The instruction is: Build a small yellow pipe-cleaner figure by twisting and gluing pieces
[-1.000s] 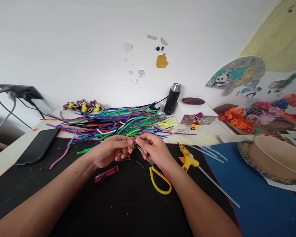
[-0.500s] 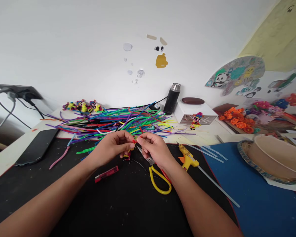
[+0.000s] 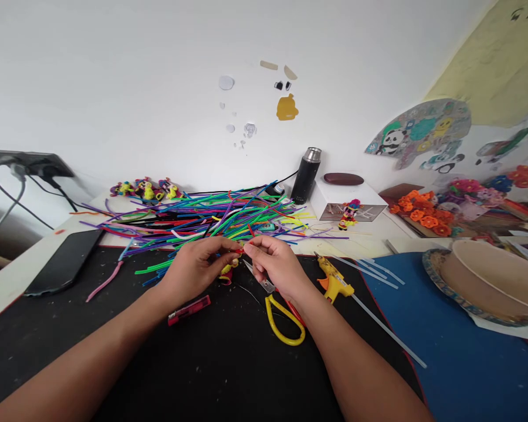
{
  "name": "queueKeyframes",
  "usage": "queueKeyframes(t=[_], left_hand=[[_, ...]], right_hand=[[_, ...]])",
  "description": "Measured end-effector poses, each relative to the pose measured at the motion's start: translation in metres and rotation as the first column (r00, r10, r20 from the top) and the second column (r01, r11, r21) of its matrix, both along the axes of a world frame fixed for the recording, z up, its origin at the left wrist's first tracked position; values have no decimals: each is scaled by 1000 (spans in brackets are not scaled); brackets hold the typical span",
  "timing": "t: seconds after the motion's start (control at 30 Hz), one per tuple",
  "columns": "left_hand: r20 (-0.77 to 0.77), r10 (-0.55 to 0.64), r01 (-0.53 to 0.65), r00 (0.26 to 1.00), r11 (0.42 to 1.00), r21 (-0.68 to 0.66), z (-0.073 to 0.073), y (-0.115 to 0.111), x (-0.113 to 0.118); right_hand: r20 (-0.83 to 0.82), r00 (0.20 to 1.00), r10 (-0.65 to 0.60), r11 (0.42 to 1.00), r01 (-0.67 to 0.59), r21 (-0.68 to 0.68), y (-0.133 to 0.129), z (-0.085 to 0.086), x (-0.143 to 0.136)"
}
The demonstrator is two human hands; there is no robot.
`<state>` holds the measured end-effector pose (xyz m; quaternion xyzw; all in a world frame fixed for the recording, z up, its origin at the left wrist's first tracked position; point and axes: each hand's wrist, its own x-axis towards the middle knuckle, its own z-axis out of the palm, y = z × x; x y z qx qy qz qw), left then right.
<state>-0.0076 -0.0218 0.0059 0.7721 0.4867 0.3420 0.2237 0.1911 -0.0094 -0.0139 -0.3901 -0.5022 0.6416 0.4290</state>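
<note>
A red pipe cleaner (image 3: 251, 231) is pinched between my two hands, its thin end sticking up above the right fingers. My left hand (image 3: 201, 262) closes thumb and fingertips on its left end, where only a small red bit shows. On the other side my right hand (image 3: 276, 262) grips it with bent fingers. Beneath the left fingertips a small yellow and red figure (image 3: 227, 272) sits on the black mat, partly covered. Scissors with yellow handles (image 3: 285, 335) lie under my right hand and wrist. A red utility-knife-like tool (image 3: 189, 309) rests below my left wrist.
Many coloured pipe cleaners (image 3: 220, 214) are heaped behind my hands. A yellow glue gun (image 3: 334, 280) lies to the right, near clear glue sticks (image 3: 381, 272). A phone (image 3: 64, 262) is at left; a black thermos (image 3: 305, 176) stands by the wall.
My left hand has shifted slightly and its fingers have straightened a little, so more of the small figure shows beneath. My right hand stays nearly still.
</note>
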Motion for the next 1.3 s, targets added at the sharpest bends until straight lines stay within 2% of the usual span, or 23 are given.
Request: queueKeyframes(t=[0.17,0.37,0.47,0.53,0.67,0.97,1.3], left_hand=[[26,13,-11,1000,997,-71,-1,0,-1],[67,4,2,998,997,-83,-4,1,-3],[135,2,16,991,991,-136,-3,1,-2],[250,-4,65,968,970,-234,-3,2,-1],[435,-12,212,900,885,-414,2,5,0],[450,-4,251,893,835,-490,6,8,-2],[434,-16,258,901,824,-504,4,10,-3]], right_hand=[[10,1000,-5,1000,5,-5,0,1,1],[11,1000,7,1000,-7,-7,1,0,2],[9,1000,13,1000,-13,-6,1,-1,2],[10,1000,10,1000,-10,5,2,-1,3],[12,1000,-4,1000,4,25,2,-1,3],[61,998,23,998,-26,55,0,-2,1],[93,995,37,998,-42,52,-2,0,1]])
